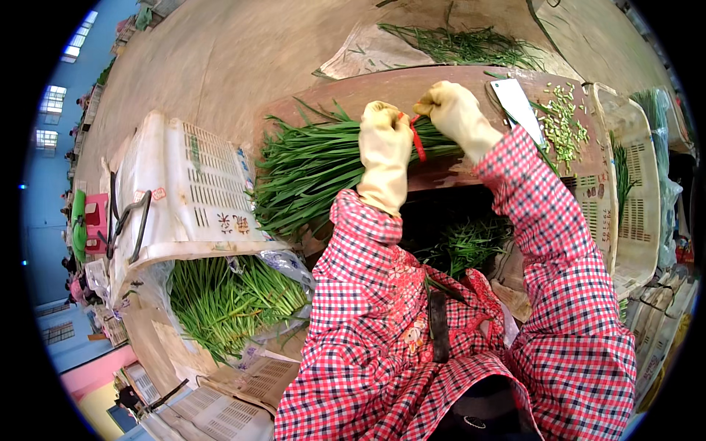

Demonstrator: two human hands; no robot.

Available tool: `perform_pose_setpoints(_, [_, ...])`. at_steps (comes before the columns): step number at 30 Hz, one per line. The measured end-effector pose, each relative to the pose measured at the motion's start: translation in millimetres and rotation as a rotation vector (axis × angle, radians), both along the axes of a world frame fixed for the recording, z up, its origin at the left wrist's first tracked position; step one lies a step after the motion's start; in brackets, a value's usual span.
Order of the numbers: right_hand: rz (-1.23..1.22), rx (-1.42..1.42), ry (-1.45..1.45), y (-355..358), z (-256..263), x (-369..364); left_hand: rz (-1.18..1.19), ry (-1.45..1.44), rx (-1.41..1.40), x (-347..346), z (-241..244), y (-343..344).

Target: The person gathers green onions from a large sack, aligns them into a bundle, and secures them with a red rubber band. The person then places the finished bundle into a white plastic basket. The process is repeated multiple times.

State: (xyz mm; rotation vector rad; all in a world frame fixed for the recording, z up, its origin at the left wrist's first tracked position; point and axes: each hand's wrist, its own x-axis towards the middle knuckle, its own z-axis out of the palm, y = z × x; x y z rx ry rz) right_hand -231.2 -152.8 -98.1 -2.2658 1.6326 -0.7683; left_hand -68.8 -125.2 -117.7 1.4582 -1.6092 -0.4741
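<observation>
A bundle of long green leaf stalks, apparently garlic chives [309, 165], lies across a brown wooden board [331, 93]. Around its stem end loops a red tie [417, 144]. My left hand [386, 143], in a cream rubber glove, is closed on one end of the tie above the bundle. Just to its right, my gloved right hand [455, 113] has its fingers pinched at the tie's other side; its fingertips are partly hidden. A broad cleaver blade [518, 105] rests on the board to the right, beside several small cut stem ends [562, 127].
At left, a tipped white plastic crate [204, 176] stands near more chives [237, 303] in a plastic liner. Another crate [634, 182] is at right. Green trimmings [474, 47] lie on a sheet beyond the board, with more trimmings [469, 242] below its near edge.
</observation>
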Motion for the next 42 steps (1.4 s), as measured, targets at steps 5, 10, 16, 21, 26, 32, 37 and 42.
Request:
perform_pose_setpoints(5, [0.14,-0.619,0.606,58.0,12.6,26.6,-0.446,-0.164,0.847,5.9,33.2,-80.3])
perform_pose_setpoints(10, [-0.109,-0.427,-0.135,62.1,-19.1,102.8,-0.547,-0.734,0.359,-18.5,67.4,-68.3])
perform_pose_setpoints(16, [-0.245,0.271,0.143,87.5,66.8,-70.0,-0.445,-0.315,0.42,11.6,98.5,-75.3])
perform_pose_setpoints(21, [-0.596,0.527,0.387,143.0,54.3,-160.0,-0.523,-0.841,0.238,-17.9,103.5,18.4])
perform_pose_setpoints(26, [-0.53,0.643,0.453,139.4,16.5,-131.6,-0.411,-1.293,0.305,-64.8,50.8,29.0])
perform_pose_setpoints(32, [-0.692,0.696,0.382,125.1,-9.3,-128.4,-0.454,-1.218,0.216,-57.8,45.9,-9.7])
perform_pose_setpoints(37, [-0.704,0.673,-0.243,136.1,43.3,-144.9,-0.438,-1.13,0.236,-33.7,76.5,-10.7])
perform_pose_setpoints(42, [-1.006,0.031,-0.666,145.1,-1.1,-125.0,-0.475,-1.088,0.107,-50.7,89.7,-10.5])
